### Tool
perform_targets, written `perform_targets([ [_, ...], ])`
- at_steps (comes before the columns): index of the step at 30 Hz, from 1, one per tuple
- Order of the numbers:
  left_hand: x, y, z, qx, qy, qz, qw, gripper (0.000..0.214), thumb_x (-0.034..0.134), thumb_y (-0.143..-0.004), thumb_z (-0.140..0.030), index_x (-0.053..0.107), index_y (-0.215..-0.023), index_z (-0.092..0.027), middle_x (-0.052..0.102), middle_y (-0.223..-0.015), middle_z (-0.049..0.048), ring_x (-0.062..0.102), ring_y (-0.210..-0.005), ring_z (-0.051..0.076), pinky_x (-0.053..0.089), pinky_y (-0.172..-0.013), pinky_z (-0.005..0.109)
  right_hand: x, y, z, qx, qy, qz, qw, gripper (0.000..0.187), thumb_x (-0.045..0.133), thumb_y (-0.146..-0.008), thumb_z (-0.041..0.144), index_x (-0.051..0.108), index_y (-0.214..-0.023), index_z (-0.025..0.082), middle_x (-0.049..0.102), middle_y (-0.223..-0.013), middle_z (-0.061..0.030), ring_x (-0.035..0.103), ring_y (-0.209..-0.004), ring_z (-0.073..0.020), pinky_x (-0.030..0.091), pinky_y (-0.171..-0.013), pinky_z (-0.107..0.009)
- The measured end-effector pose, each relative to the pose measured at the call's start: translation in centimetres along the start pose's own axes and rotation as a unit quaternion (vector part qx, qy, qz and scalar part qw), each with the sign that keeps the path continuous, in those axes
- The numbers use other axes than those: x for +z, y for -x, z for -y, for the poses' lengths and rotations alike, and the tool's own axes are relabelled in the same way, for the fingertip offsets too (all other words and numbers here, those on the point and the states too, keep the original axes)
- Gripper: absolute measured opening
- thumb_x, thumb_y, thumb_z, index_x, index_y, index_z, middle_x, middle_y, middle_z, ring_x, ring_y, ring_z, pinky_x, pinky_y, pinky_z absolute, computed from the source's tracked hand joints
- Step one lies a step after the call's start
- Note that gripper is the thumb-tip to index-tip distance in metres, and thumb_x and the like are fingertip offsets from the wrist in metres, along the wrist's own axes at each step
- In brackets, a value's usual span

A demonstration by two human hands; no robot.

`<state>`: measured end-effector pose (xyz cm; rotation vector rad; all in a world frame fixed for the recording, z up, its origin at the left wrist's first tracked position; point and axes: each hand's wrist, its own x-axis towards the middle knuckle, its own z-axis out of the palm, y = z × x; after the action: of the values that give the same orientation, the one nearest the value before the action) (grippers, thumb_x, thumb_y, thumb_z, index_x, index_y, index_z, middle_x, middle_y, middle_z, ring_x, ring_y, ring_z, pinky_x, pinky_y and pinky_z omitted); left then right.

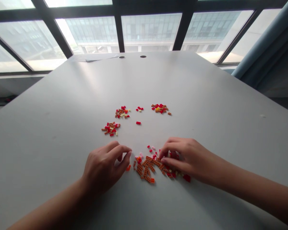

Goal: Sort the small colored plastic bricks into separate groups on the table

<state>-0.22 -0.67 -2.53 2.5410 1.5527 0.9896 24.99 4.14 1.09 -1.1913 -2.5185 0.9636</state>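
A loose pile of small toy building bricks (146, 167), mostly brown with some red, pink and orange, lies on the table close to me. At its left edge is my left hand (105, 163), thumb and forefinger tips pinched together just above the table; anything between them is too small to make out. My right hand (182, 156) reaches over the pile's right side and covers part of it. Its thumb and forefinger close in among the brown bricks, and what lies between the tips is hidden. An orange brick (128, 167) sits beside my left thumb.
Farther out on the white table (69, 105) are small brick heaps: one at left (111, 128), one behind it (122, 112), and one at right (160, 108). Between them lie a few bricks (139, 109) and a single red brick (138, 123). Paper (96, 57) lies at the far edge.
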Motion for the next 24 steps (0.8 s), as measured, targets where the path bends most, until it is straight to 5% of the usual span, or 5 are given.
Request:
perform_targets([
  [11,-0.1,-0.1,-0.1,0.002,-0.001,-0.005,1.0,0.019,0.053,-0.091,-0.022,0.069,-0.08,-0.019,0.054,-0.06,-0.0048,0.045,-0.044,0.005,0.038,-0.048,0.017,-0.3,-0.6,-0.9,-0.052,0.024,-0.033,0.998,0.011,0.064,-0.084,0.013,0.072,-0.083,0.02,0.07,-0.086,-0.0022,0.063,-0.067,-0.0108,0.048,-0.066,-0.021],
  [16,-0.1,-0.1,-0.2,0.0,-0.001,0.001,1.0,0.019,0.054,-0.091,-0.023,0.068,-0.081,-0.019,0.054,-0.059,-0.0053,0.046,-0.044,0.005,0.039,-0.048,0.017,-0.6,-4.5,-1.5,-0.071,0.02,-0.153,0.985,0.005,0.068,-0.084,0.017,0.072,-0.084,0.019,0.072,-0.081,-0.0011,0.063,-0.066,-0.0117,0.048,-0.069,-0.024],
  [24,-0.1,0.1,-0.1,-0.003,0.001,0.015,1.0,0.018,0.053,-0.091,-0.022,0.069,-0.082,-0.019,0.055,-0.058,-0.0051,0.046,-0.044,0.006,0.039,-0.049,0.018,1.0,-9.4,-1.3,-0.078,0.102,-0.177,0.976,0.007,0.071,-0.083,0.018,0.076,-0.088,0.018,0.067,-0.099,-0.0088,0.062,-0.079,-0.0165,0.046,-0.083,-0.035],
])
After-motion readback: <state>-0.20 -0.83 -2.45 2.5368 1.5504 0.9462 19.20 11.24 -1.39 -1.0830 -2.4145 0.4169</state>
